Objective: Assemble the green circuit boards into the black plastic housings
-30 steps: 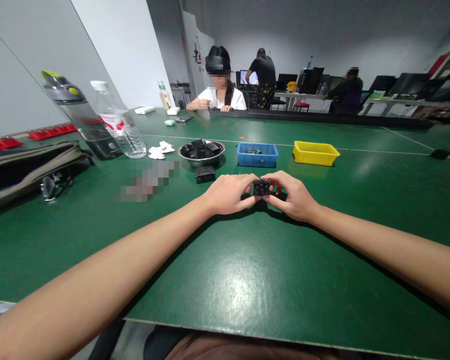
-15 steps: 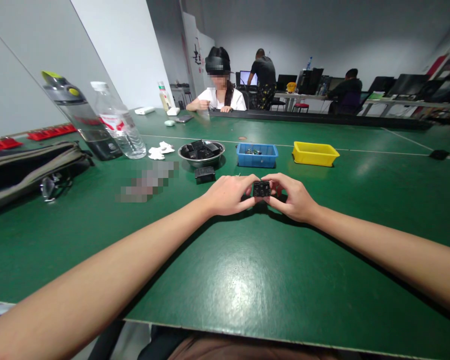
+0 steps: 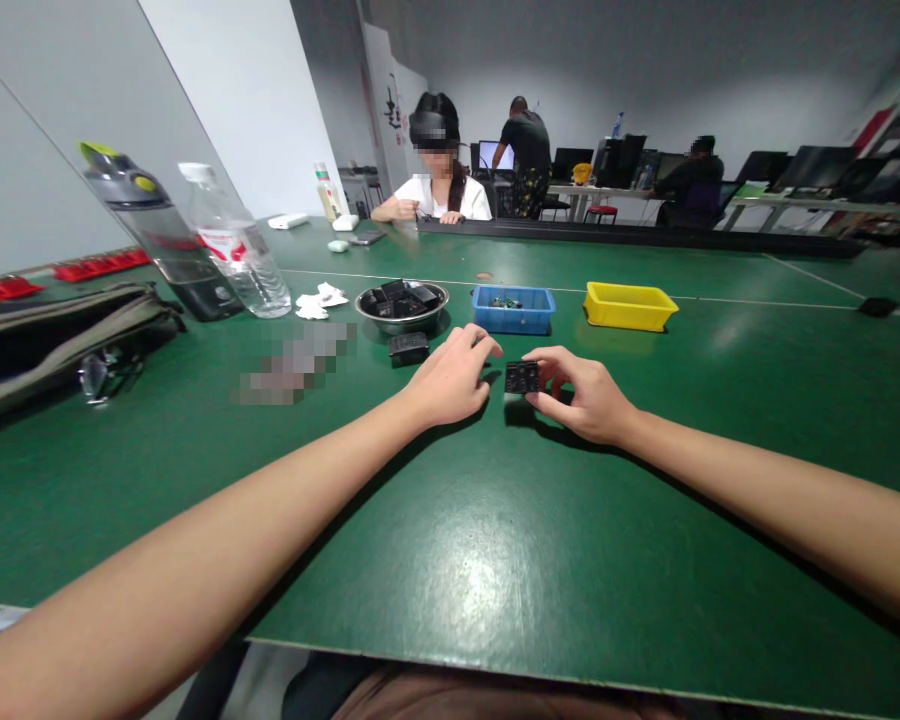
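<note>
Pinching small black boxy plastic-looking block [image 3: 521, 377] in right hand [image 3: 583, 395], well inside near edge of glossy green table [image 3: 450, 540], with left hand [image 3: 452, 380] half-uncurled, empty; might tilt or slip from one-sided hold.

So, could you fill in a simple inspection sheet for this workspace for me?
Surface: green table, glossy, with a bright reflection near the front.
Job's things: black part at the right hand's fingertips; a similar block in front of a metal bowl of black pieces; blue tray with small bits; yellow tray to its right.
Clutter: two bottles, crumpled white tissue and a bag, all on the left.
Hands: right hand grips the part; left hand is open, apart from it.
Cables: nothing seen around the hands.
Surroundings: person seated opposite; two more people and monitors behind.
</note>
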Demonstrator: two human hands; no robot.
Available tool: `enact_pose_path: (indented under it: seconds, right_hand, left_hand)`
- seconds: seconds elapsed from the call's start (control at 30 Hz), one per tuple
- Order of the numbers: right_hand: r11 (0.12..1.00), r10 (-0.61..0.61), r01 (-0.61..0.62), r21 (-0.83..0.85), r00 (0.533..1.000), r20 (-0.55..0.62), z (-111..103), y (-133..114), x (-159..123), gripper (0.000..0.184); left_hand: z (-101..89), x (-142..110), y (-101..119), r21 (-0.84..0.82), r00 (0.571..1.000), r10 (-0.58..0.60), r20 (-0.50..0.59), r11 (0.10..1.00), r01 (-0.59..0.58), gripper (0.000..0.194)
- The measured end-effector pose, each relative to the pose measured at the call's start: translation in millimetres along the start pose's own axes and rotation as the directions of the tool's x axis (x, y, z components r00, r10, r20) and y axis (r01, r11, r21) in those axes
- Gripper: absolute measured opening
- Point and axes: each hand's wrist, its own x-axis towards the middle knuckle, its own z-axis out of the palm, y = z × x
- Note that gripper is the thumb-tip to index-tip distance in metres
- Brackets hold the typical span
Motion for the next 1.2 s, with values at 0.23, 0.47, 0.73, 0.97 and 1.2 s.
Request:
enact_pose_path:
  seconds: [0.23,0.47,0.73,0.97,1.2]
  right_hand:
    - [1.000,0.020,-0.020,-0.024,0.999,0.039,1.2,0.4,1.6,0.029]
    - [0.998,0.053,-0.052,-0.024,0.996,0.070,1.9,2.1,3.2,0.029]
    - [0.998,0.069,-0.068,-0.014,0.994,0.089,2.0,2.1,3.4,0.029]
    - [0.999,0.053,-0.053,0.004,0.995,0.084,1.5,0.4,2.0,0.032]
    - [0.998,0.056,-0.059,0.028,0.995,0.086,1.3,-0.3,1.6,0.033]
  left_hand:
    - [5.1,0.7,-5.1,-0.118,1.000,0.005,0.007,0.993,-0.005,0.040]
    - [2.4,1.2,-0.5,-0.220,0.991,0.131,-0.019,0.967,-0.132,0.035]
    - [-1.3,0.5,2.8,-0.215,0.981,0.186,-0.059,0.957,-0.194,0.033]
    - [3.2,0.1,-0.9,-0.148,0.973,0.232,0.016,0.963,-0.227,0.033]
    - [4.4,-0.7,-0.7,-0.180,0.976,0.213,0.042,0.963,-0.202,0.037]
